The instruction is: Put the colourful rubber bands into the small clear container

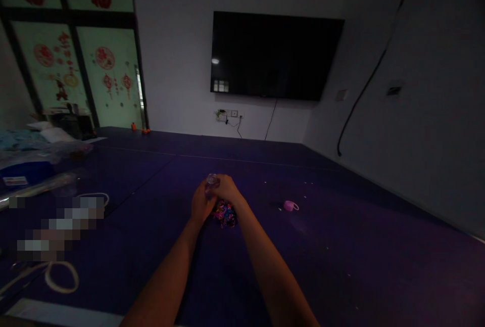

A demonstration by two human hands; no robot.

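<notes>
Both my arms reach forward over a dark purple floor mat [341, 246]. My left hand [200, 204] and my right hand [226, 188] are closed together around a small clear container [211, 181], of which only the top shows above the fingers. Just below the hands, on the mat, lies a heap of small multicoloured elastic bands [224, 214]. A small pink object [290, 206] lies on the mat to the right of my hands, apart from them.
A black TV [275, 55] hangs on the far white wall, with a socket and cables [229, 114] below it. At the left are a window with red decorations [71, 59], pillows and clutter [41, 140], and white cord loops [62, 276] on the mat.
</notes>
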